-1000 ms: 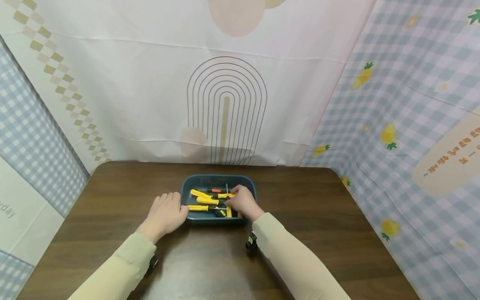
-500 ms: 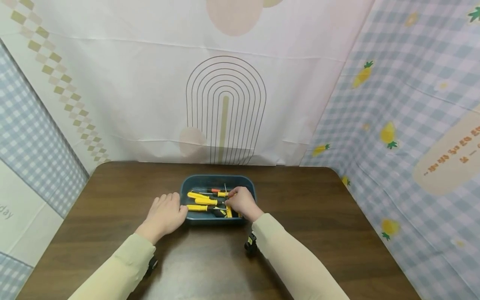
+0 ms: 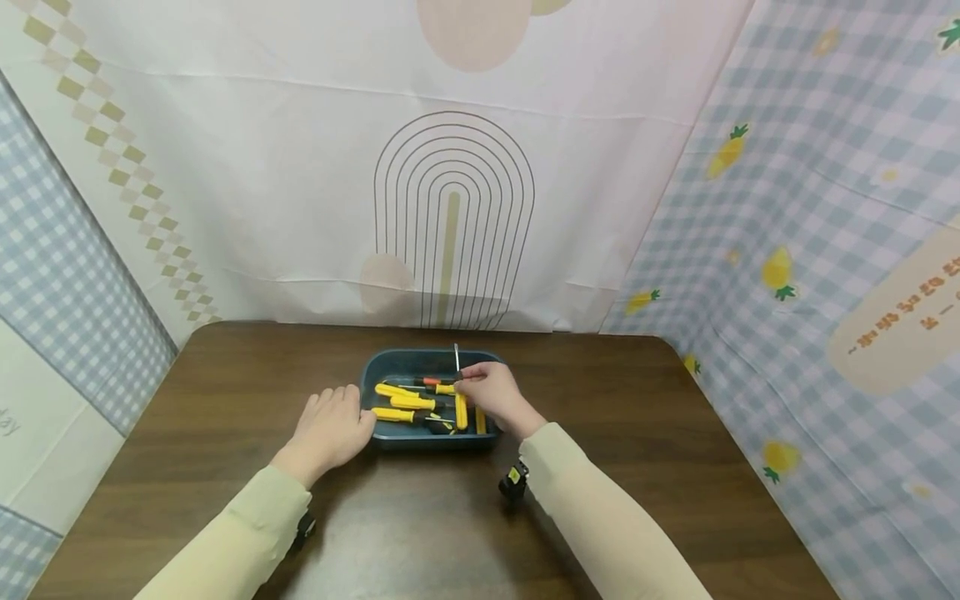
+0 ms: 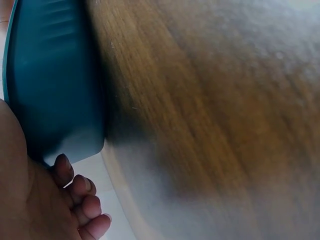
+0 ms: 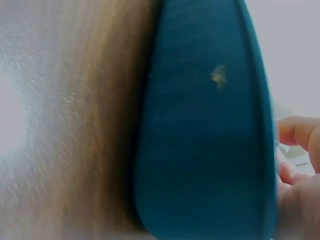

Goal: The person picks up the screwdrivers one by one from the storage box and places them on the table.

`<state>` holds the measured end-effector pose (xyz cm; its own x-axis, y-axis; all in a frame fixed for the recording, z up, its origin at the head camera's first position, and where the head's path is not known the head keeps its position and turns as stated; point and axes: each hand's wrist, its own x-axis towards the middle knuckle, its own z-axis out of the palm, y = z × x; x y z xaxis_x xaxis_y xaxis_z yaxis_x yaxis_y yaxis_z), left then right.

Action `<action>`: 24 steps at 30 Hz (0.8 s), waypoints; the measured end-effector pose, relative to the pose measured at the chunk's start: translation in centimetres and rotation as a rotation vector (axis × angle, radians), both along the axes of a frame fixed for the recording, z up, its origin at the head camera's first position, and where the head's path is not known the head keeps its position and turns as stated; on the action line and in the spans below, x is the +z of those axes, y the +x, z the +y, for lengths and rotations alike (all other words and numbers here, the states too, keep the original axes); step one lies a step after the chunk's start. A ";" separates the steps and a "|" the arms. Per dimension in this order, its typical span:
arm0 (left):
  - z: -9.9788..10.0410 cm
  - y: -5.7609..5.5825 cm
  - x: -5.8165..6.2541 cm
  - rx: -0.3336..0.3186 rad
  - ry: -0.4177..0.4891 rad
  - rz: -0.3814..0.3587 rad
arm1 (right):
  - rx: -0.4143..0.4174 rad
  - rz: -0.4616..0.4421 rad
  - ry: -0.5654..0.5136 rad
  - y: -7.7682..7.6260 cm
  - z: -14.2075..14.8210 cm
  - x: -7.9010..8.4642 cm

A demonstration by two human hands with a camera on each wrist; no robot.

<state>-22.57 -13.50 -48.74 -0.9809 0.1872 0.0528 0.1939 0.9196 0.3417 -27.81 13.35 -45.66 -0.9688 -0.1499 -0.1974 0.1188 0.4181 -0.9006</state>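
Observation:
Several screwdrivers with yellow handles lie in a dark blue plastic bin in the head view. Over the bin's right part my right hand pinches one screwdriver near its black collar. Its metal shaft points away and up, and the yellow handle hangs toward me. My left hand holds the bin's left end, with the thumb at the rim. Its curled fingertips show by the bin's corner in the left wrist view. In the right wrist view the bin's wall hides the screwdriver, and only some fingers show.
The bin stands on a brown wooden table, near its far edge. Behind hangs a white printed cloth, and a checked cloth hangs on the right. A red-and-black handle lies at the back of the bin.
My right hand has risen and shifted slightly right with the screwdriver, whose shaft now reaches past the bin's far rim. More of its yellow handle shows. The left hand has stayed in place.

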 end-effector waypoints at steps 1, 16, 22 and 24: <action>0.0 0.0 0.0 0.001 0.001 -0.001 | 0.006 0.005 -0.013 0.0 0.2 0.2; 0.0 0.0 0.2 0.002 0.032 -0.018 | -0.024 0.007 -0.169 -0.4 4.6 3.0; 0.0 0.1 0.2 0.005 0.043 -0.021 | -0.062 -0.016 -0.163 -0.6 7.0 3.6; 0.0 0.0 0.2 0.005 0.046 -0.024 | -0.062 -0.016 -0.174 -0.6 7.8 3.5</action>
<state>-22.58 -13.52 -48.58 -0.9828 0.1805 0.0380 0.1810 0.9035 0.3885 -28.45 21.11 -42.14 -0.9743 -0.1229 -0.1888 0.1541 0.2475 -0.9565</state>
